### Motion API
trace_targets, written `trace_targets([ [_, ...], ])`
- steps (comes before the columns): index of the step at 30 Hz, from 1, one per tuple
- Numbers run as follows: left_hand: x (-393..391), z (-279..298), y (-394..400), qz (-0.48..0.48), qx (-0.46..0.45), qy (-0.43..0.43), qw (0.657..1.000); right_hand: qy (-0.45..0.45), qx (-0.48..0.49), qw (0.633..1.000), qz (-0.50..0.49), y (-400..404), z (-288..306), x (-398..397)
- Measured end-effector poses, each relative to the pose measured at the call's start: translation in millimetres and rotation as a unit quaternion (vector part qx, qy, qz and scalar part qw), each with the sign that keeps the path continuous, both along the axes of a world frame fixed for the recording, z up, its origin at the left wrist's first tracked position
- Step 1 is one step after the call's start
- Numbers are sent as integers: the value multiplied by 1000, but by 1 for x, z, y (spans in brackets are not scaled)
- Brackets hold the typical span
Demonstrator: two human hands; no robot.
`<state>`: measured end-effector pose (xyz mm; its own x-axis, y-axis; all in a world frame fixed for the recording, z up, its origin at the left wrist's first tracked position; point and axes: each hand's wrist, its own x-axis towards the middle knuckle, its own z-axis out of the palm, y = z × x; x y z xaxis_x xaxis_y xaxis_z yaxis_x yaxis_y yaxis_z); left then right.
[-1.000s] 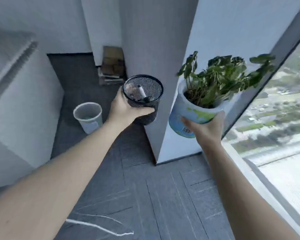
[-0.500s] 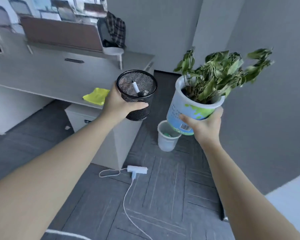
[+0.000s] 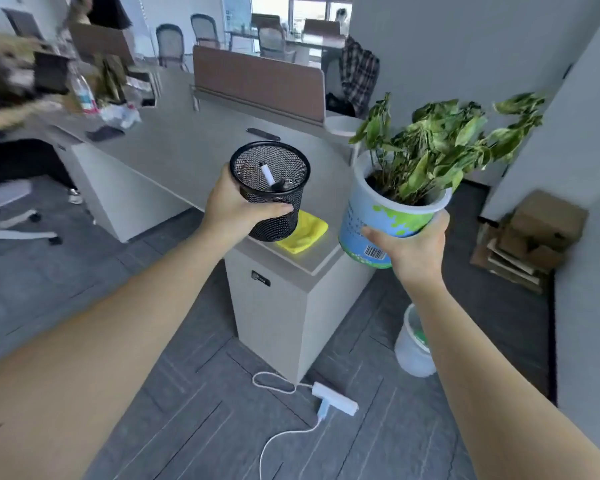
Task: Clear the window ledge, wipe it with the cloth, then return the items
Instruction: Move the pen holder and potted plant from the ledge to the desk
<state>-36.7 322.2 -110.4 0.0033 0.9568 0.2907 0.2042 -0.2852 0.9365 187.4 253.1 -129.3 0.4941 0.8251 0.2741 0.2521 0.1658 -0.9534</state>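
Two items are in the air at once, one per hand. The left hand (image 3: pixel 238 211) is clenched around the side of a black mesh pen cup (image 3: pixel 271 188), thumb across its front, with a white marker (image 3: pixel 267 174) and something dark loose inside. The right hand (image 3: pixel 413 247) cups the lower wall of a potted plant (image 3: pixel 392 216), fingers (image 3: pixel 374 233) wrapped under a printed label with a barcode. Both are held just above the near end of the bench (image 3: pixel 187 157), where a yellow cloth (image 3: pixel 303 233) lies partly hidden behind the cup.

The mesh cup looks light and stiff, so a side grip suits it; kept level, its contents should stay in. The plant pot is likely the heavier of the two, soil-laden and top-heavy under its drooping leaves (image 3: pixel 440 143), and its smooth plastic wall may slip. Support low down and under the base seems safest, never by the stems. Each needs a bare patch of bench, clear of the cloth.
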Motion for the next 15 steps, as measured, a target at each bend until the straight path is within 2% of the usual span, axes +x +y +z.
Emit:
trace_targets([
  [7,-31,-32,121,-7,-12,14,1000,14,-31,999,13,115,-28,-32],
  [15,-69,-93,312,-45,-75,5,996,50,-83,995,-39,284,-90,-90],
])
